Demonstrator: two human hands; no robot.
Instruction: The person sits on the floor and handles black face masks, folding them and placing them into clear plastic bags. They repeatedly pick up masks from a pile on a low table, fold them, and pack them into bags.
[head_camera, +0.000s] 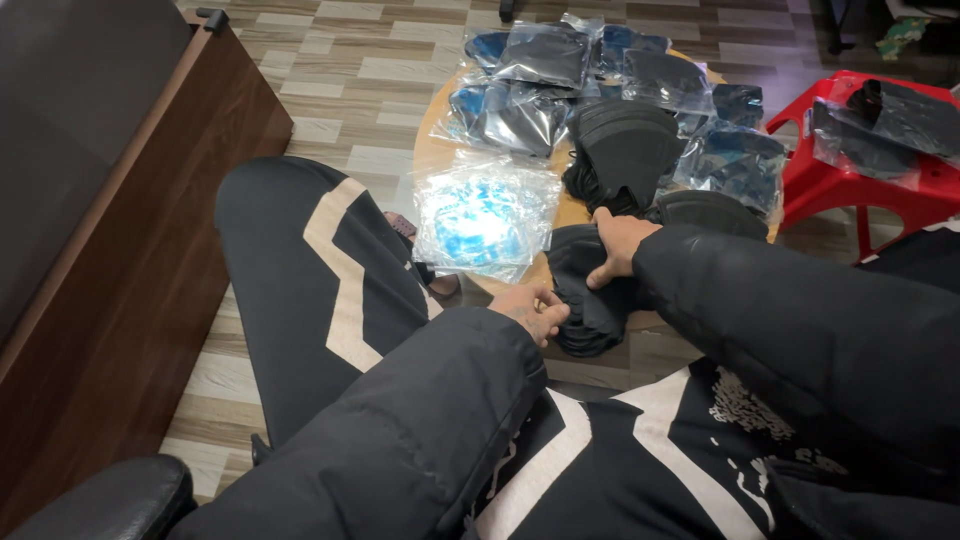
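Observation:
My right hand (617, 245) grips the top of a stack of black fabric pieces (590, 305) at the near edge of a small round wooden table (432, 150). My left hand (532, 308) pinches the lower left side of the same stack. Both arms wear black sleeves. Behind the stack stands a taller pile of black fabric pieces (625, 150), with another black piece (712, 210) to its right.
Clear plastic bags, one with a blue item (485, 218) and several with dark items (545, 85), cover the table. A red plastic stool (860, 175) with bagged dark items stands right. A brown wooden cabinet (150, 230) is left. My knee (290, 250) is below the table.

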